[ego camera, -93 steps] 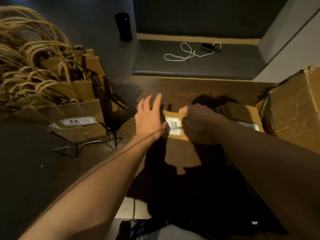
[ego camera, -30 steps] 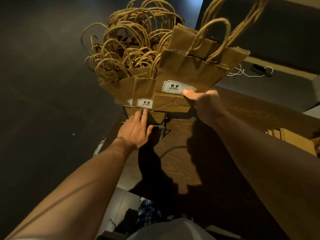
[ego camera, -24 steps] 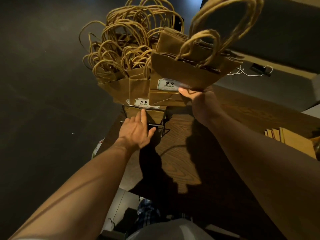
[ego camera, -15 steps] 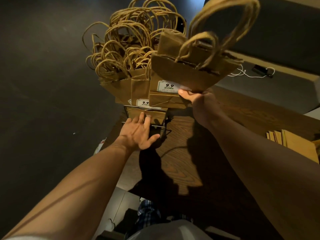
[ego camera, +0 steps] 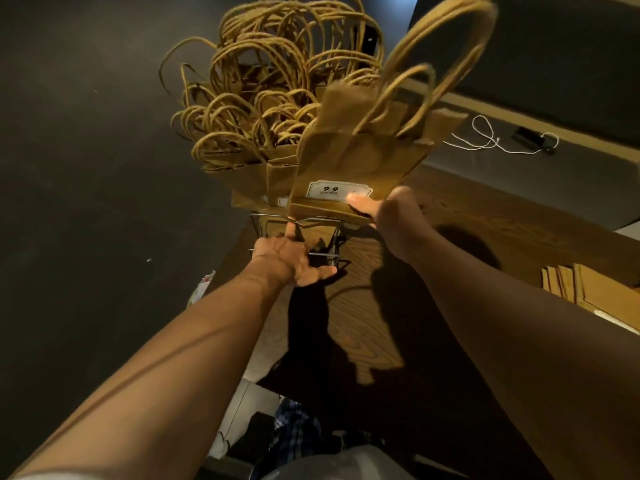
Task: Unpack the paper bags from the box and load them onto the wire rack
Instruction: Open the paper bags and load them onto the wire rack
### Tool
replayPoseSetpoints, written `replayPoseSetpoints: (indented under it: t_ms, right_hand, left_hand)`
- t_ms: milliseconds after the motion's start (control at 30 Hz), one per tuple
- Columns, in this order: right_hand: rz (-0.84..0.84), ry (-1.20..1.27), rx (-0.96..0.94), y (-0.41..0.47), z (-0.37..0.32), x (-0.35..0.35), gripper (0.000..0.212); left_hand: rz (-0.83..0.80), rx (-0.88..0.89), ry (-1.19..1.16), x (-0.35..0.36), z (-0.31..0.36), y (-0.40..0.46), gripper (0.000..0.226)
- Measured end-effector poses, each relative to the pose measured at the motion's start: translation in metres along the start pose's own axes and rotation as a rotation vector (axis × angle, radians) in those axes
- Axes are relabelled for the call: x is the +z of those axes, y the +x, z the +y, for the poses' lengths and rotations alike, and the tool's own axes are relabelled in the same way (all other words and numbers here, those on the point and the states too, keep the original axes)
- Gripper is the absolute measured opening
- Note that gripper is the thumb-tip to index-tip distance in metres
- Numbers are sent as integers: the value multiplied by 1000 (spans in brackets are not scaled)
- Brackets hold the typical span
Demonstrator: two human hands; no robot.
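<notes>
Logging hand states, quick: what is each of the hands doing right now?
Left hand: open, fingers reaching to the wire rack.
Right hand: holding the paper bags by their bottom edge.

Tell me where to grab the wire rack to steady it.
Grip the wire rack by its bare front rail, coming from the near side as the left hand does; bags cover the rest and their handles crowd the top.

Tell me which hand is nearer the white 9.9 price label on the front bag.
Right. The right hand pinches the bag beside the label; the left hand is below, at the wire rack.
</notes>
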State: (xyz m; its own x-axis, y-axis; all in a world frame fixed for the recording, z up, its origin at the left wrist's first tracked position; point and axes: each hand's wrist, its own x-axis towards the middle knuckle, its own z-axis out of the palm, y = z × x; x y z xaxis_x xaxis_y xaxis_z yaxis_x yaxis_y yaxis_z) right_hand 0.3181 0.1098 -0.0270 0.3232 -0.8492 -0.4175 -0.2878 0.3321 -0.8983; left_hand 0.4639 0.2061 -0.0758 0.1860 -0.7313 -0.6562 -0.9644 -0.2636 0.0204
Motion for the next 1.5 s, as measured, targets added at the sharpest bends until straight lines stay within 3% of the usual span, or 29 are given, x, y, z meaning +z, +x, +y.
replayPoseSetpoints:
  t_ms: [167, 300, 400, 500, 633, 700, 800, 833, 900, 1000, 1333, 1433, 1500]
  right_hand:
    - [86, 75, -14, 5, 7, 21, 40]
    - [214, -210, -41, 7, 19, 30, 41]
    - [244, -289, -68, 8, 28, 38, 33]
    - [263, -405, -66, 11, 32, 41, 40]
    - [256, -543, -106, 20, 45, 42, 52]
    - [240, -546, -100, 24, 46, 42, 56]
    - [130, -552, -60, 30, 40, 35, 55]
    - [89, -536, -55, 30, 39, 33, 53]
    - [65, -501, -119, 25, 38, 30, 48]
    - [129, -468, -267, 13, 34, 29, 37]
    - [138, -460, -212, 13, 24, 31, 35]
    - [164, -499, -212, 15, 24, 35, 42]
    - [178, -523, -194, 15, 24, 37, 40]
  left_hand:
    - [-9, 12, -66, 1, -1, -2, 89]
    - [-5, -1, -49, 1, -1, -5, 93]
    - [-22, -11, -52, 0, -2, -3, 95]
    - [-51, -12, -50, 0, -3, 4, 97]
    - [-53, 75, -96, -5, -10, 1, 71]
    - [84, 186, -297, -6, -24, -7, 46]
    - [629, 124, -642, 4, -53, -22, 31]
    - [806, 95, -670, 8, -61, -22, 25]
    - [963, 114, -637, 13, -68, -21, 15]
    - [1019, 157, -678, 9, -67, -16, 16]
    - [1090, 88, -823, -2, -52, -18, 21]
    - [1065, 113, -975, -2, -49, -23, 22]
    - [1041, 125, -931, -2, -54, -23, 19]
